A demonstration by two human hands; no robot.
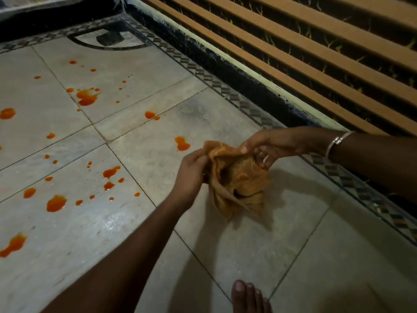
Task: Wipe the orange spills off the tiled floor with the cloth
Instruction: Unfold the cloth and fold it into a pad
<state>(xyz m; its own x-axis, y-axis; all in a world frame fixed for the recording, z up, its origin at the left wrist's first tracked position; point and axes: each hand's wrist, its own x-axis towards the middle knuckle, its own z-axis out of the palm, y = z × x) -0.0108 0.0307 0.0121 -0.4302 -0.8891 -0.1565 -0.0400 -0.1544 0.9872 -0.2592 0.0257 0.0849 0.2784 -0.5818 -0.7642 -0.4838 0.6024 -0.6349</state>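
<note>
Crumpled tan cloth [239,184] held between both hands over the tiled floor [140,224], left hand [191,175] gripping its left edge with curled fingers, right hand [268,144] pinching its top edge, silver bangle [336,143] on the right wrist, orange spills [86,97] scattered on tiles to the left, apart from the cloth, bare foot [248,297] at the bottom edge, wooden slats [316,53] behind.

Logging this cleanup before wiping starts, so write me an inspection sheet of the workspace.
Surface: tiled floor, pale grey, with a patterned border along its far edge.
Job's things: orange spills scattered over the left tiles, not yet wiped; brownish cloth, crumpled, to the right of them.
Clutter: nothing seen.
Hands: left hand and right hand both grip the cloth.
Cables: nothing seen.
Surroundings: wooden slats beyond the border; bare foot at the bottom edge; bracelet on the right wrist.
</note>
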